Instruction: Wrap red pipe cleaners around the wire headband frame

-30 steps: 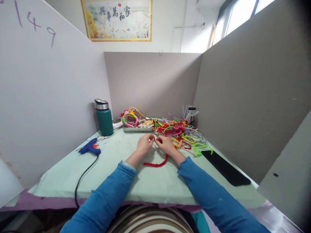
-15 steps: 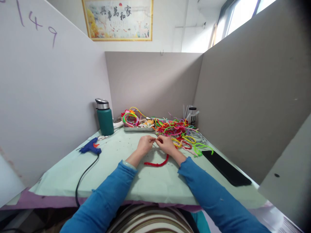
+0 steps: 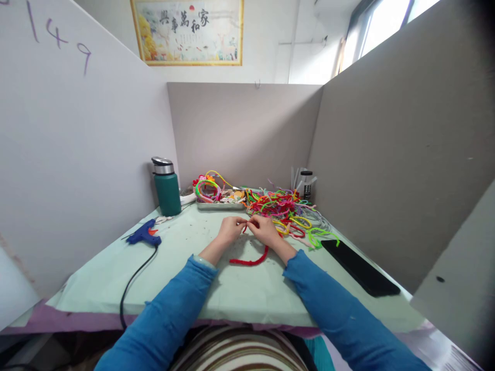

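My left hand (image 3: 232,229) and my right hand (image 3: 263,230) meet fingertip to fingertip over the middle of the table. Both are pinched on a thin red fuzzy stem (image 3: 245,229), and a short piece of it shows between them. A longer curved red stem (image 3: 249,262) hangs or lies below my right hand, its upper end hidden by that hand. Whether the two red parts are one stem cannot be seen. Just behind my right hand lies a tangled pile of coloured fuzzy stems (image 3: 276,205).
A metal tray (image 3: 221,206) of small pieces stands at the back, with a green bottle (image 3: 167,190) to its left. A blue glue gun (image 3: 145,233) with a black cord lies at the left. At the right lie a black phone-like slab (image 3: 359,268) and a green stem (image 3: 317,238).
A short red piece now shows below my fingertips, between the hands. My left fingers have shifted slightly; my arms have hardly moved.
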Tool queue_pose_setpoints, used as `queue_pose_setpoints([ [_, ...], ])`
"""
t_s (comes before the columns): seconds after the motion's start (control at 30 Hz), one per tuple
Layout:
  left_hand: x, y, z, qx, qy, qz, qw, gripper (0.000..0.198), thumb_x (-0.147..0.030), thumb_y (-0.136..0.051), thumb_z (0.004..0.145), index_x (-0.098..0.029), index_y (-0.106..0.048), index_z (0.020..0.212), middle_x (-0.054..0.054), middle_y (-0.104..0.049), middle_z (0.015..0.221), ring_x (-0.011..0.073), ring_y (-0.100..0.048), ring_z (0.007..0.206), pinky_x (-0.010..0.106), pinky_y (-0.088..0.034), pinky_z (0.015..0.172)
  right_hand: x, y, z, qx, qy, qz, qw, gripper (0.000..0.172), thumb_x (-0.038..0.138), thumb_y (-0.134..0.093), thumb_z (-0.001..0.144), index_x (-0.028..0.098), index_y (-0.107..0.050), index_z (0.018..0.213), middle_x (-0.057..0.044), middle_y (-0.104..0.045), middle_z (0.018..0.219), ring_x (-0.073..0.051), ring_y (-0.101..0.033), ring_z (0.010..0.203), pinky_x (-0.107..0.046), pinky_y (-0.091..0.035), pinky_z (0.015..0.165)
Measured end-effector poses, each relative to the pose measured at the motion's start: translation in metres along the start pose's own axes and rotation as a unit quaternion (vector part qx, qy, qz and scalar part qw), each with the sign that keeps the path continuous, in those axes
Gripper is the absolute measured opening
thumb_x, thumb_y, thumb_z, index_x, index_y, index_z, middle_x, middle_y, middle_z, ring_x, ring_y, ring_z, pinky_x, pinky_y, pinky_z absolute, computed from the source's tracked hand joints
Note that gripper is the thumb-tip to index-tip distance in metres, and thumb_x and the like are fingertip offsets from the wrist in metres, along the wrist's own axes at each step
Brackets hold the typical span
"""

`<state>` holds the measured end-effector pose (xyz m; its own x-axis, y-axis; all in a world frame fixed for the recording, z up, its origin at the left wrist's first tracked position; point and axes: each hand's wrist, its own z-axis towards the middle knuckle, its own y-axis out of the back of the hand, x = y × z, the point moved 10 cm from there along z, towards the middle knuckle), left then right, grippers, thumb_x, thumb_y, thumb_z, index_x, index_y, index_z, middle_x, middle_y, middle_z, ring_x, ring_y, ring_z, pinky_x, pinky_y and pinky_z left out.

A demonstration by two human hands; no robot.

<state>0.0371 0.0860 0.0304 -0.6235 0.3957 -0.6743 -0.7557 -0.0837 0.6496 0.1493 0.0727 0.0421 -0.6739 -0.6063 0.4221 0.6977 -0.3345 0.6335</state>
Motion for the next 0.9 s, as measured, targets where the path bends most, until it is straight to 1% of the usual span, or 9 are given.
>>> queue_pose_setpoints([
  [0.13, 0.005, 0.0, 0.001, -0.008, 0.013, -0.009, 1.0, 0.025, -0.028, -0.055, 0.078, -0.018, -0.072, 0.093, 0.003, -0.07, 0.078, 0.0115, -0.058, 0.059, 0.02, -0.043, 0.06, -0.001, 0.0, 0.0, -0.003, -0.001, 0.016, 1.0, 0.013, 0.028, -0.053, 0.08, 0.018, -0.062, 0.08, -0.002, -0.065, 0.07, -0.013, -0.057, 0.063, -0.022, -0.038, 0.059],
  [0.23, 0.005, 0.002, 0.002, -0.014, 0.011, -0.004, 1.0, 0.024, -0.027, -0.054, 0.079, -0.017, -0.072, 0.092, 0.003, -0.07, 0.077, 0.0117, -0.058, 0.059, 0.02, -0.043, 0.06, -0.001, 0.001, 0.0, -0.006, -0.002, 0.033, 0.999, 0.012, 0.027, -0.053, 0.079, 0.019, -0.061, 0.083, -0.002, -0.066, 0.072, -0.014, -0.058, 0.065, -0.023, -0.039, 0.06],
  [0.33, 0.001, 0.004, 0.002, -0.023, -0.006, 0.007, 1.0, 0.023, -0.026, -0.054, 0.078, -0.016, -0.072, 0.089, 0.004, -0.069, 0.075, 0.0127, -0.058, 0.063, 0.021, -0.043, 0.062, 0.001, 0.002, 0.0, -0.01, -0.001, 0.044, 0.999, 0.013, 0.027, -0.052, 0.08, 0.018, -0.06, 0.085, -0.002, -0.065, 0.073, -0.014, -0.058, 0.066, -0.023, -0.04, 0.061],
  [0.43, 0.0, 0.004, 0.002, -0.02, -0.011, -0.002, 1.0, 0.024, -0.027, -0.052, 0.079, -0.016, -0.071, 0.089, 0.004, -0.068, 0.074, 0.0114, -0.057, 0.06, 0.021, -0.043, 0.06, 0.003, 0.005, 0.0, -0.016, 0.005, 0.048, 0.999, 0.014, 0.027, -0.051, 0.08, 0.018, -0.059, 0.085, -0.002, -0.065, 0.074, -0.014, -0.058, 0.066, -0.023, -0.04, 0.061],
  [0.57, 0.007, -0.002, 0.003, 0.002, 0.008, -0.049, 0.999, 0.024, -0.028, -0.05, 0.08, -0.015, -0.068, 0.089, 0.001, -0.065, 0.073, 0.0073, -0.05, 0.048, 0.019, -0.041, 0.048, 0.005, 0.005, 0.0, -0.016, 0.013, 0.052, 0.998, 0.012, 0.026, -0.051, 0.08, 0.018, -0.059, 0.083, -0.001, -0.065, 0.073, -0.013, -0.057, 0.065, -0.022, -0.039, 0.06],
  [0.63, 0.012, -0.006, 0.004, 0.015, 0.019, -0.084, 0.996, 0.024, -0.028, -0.05, 0.079, -0.014, -0.067, 0.088, 0.001, -0.063, 0.072, 0.0064, -0.048, 0.046, 0.018, -0.039, 0.043, 0.006, 0.005, 0.0, -0.015, 0.014, 0.05, 0.999, 0.012, 0.026, -0.051, 0.08, 0.018, -0.059, 0.082, -0.001, -0.064, 0.072, -0.013, -0.056, 0.064, -0.022, -0.039, 0.059],
  [0.8, 0.02, -0.015, 0.006, 0.043, 0.044, -0.175, 0.983, 0.019, -0.025, -0.052, 0.076, -0.011, -0.063, 0.082, 0.002, -0.061, 0.073, 0.0068, -0.049, 0.047, 0.017, -0.038, 0.039, 0.008, 0.005, -0.001, -0.008, 0.02, 0.053, 0.998, 0.013, 0.027, -0.05, 0.081, 0.018, -0.059, 0.08, -0.001, -0.063, 0.071, -0.012, -0.055, 0.063, -0.022, -0.038, 0.059],
  [0.9, 0.021, -0.017, 0.005, 0.057, 0.065, -0.202, 0.976, 0.018, -0.026, -0.053, 0.077, -0.011, -0.062, 0.081, 0.002, -0.06, 0.07, 0.0048, -0.043, 0.041, 0.018, -0.037, 0.038, 0.009, 0.005, -0.002, -0.009, 0.023, 0.054, 0.998, 0.013, 0.028, -0.05, 0.082, 0.018, -0.059, 0.079, -0.001, -0.063, 0.07, -0.012, -0.055, 0.062, -0.022, -0.038, 0.059],
])
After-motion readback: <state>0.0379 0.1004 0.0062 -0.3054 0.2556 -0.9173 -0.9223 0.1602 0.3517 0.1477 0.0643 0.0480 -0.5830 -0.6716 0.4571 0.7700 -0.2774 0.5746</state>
